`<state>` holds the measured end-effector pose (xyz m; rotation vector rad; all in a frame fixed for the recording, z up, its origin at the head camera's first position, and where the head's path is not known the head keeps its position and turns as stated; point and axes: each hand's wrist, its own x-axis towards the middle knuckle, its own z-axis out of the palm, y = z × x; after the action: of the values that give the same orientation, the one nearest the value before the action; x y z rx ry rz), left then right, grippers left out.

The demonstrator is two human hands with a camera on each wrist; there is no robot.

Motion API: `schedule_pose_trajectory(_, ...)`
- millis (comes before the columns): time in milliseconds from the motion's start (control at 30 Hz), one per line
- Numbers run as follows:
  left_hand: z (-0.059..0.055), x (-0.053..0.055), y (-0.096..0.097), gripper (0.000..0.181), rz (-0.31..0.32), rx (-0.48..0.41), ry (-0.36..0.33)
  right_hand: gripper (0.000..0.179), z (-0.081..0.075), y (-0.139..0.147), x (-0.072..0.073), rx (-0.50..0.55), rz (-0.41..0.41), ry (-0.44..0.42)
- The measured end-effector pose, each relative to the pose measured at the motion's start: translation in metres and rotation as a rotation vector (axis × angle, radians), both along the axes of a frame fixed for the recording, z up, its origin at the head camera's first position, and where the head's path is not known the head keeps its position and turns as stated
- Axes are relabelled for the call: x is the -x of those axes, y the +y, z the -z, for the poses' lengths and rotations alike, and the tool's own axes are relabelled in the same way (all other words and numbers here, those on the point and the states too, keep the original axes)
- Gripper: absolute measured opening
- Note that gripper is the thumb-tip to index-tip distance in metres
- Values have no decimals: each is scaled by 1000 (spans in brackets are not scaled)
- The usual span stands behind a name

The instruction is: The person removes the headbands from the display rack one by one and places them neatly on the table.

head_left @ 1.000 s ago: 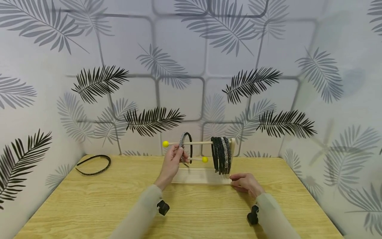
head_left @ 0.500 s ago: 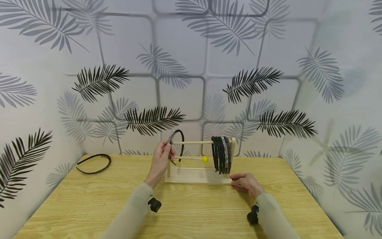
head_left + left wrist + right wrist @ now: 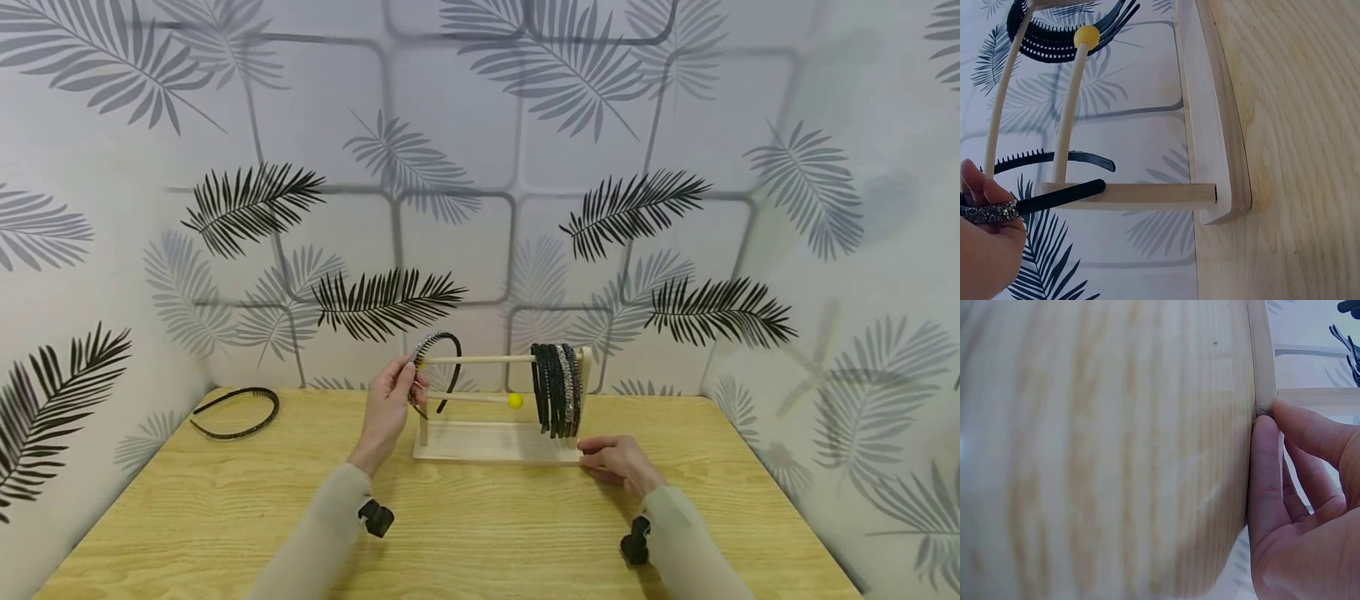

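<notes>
My left hand point(image 3: 386, 408) pinches a glittery headband point(image 3: 431, 337) between thumb and fingers. This headband arches upright at the left end of the upper rod, close to a yellow ball point(image 3: 422, 364) partly hidden by the hand. In the left wrist view, one black tip of the headband point(image 3: 1060, 197) passes in front of the rack's wooden post point(image 3: 1166, 194). My right hand point(image 3: 621, 460) grips the right front corner of the wooden rack's base point(image 3: 480, 442), thumb and fingers at its edge point(image 3: 1265, 403). Several dark headbands point(image 3: 553, 392) hang together at the rod's right end.
Another black headband point(image 3: 276, 408) lies on the wood-grain table point(image 3: 300, 500) at the far left. A shorter lower rod ends in a yellow ball point(image 3: 515, 401) pointing right. Leaf-patterned walls point(image 3: 480, 250) close off the back and both sides.
My left hand has moved left with the glittery headband, from partway along the upper rod to its left end. The right hand has stayed at the base corner.
</notes>
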<state>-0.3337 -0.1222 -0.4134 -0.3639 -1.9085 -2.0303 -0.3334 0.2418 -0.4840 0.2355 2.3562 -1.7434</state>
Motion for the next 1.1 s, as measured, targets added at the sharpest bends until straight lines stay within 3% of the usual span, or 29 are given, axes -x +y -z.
schedule_pose_trajectory(400, -3, 2, -9, 33, -28, -51, -20, 33, 1, 0, 0, 16, 13, 1)
schedule_pose_trajectory(900, 1, 6, -19, 33, -126, -89, -60, 34, -2, -1, 0, 8, 1, -3)
schedule_pose_trajectory(1100, 5, 7, -24, 27, -131, -88, -82, 34, 0, 0, 0, 10, 12, -7)
